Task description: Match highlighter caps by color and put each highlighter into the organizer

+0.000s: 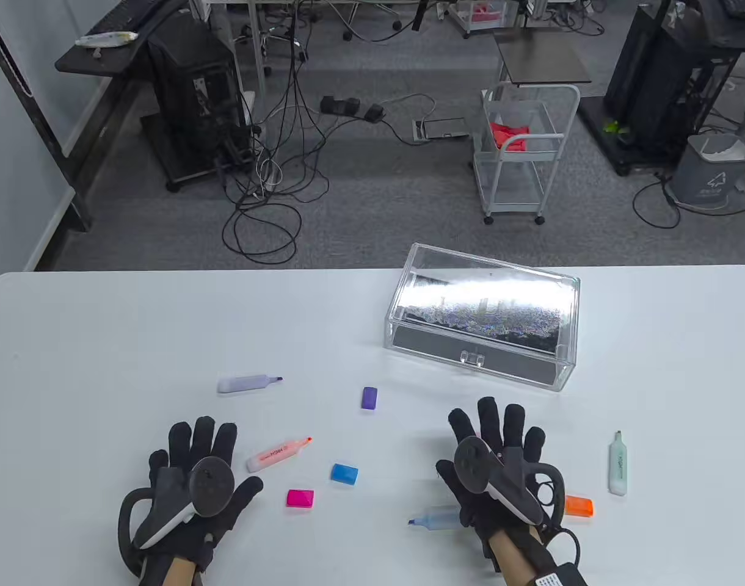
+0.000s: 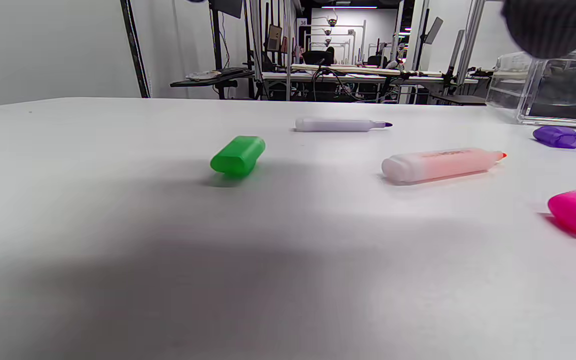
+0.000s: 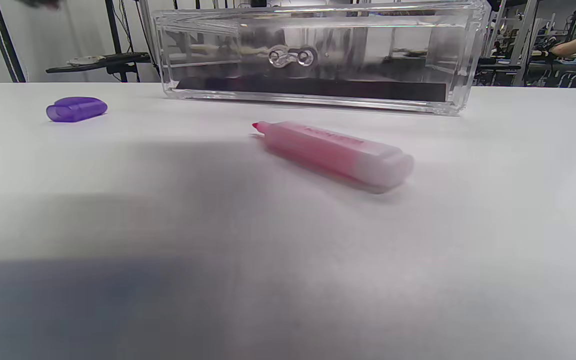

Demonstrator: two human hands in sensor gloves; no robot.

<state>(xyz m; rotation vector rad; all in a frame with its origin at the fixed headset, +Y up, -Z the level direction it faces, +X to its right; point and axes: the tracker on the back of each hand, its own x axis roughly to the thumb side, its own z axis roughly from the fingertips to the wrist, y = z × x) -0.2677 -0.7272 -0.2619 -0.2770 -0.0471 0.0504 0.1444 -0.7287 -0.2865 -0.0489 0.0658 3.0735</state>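
Uncapped pink highlighter point(image 3: 335, 154) lies just ahead of my right hand point(image 1: 497, 470), before the clear organizer point(image 1: 482, 317); light, smooth, likely to roll, so I would pinch mid-barrel. Both hands, left hand point(image 1: 192, 482) included, spread flat, holding nothing

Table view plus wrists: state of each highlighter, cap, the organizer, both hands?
Purple highlighter: uncapped, lying.
Orange highlighter: uncapped, lying.
Pink highlighter: uncapped, lying.
Blue highlighter: uncapped, lying.
Green highlighter: uncapped, lying.
Purple cap, blue cap, pink cap, orange cap, green cap: loose.
Organizer: drawer shut.
Left hand, right hand: open, empty.
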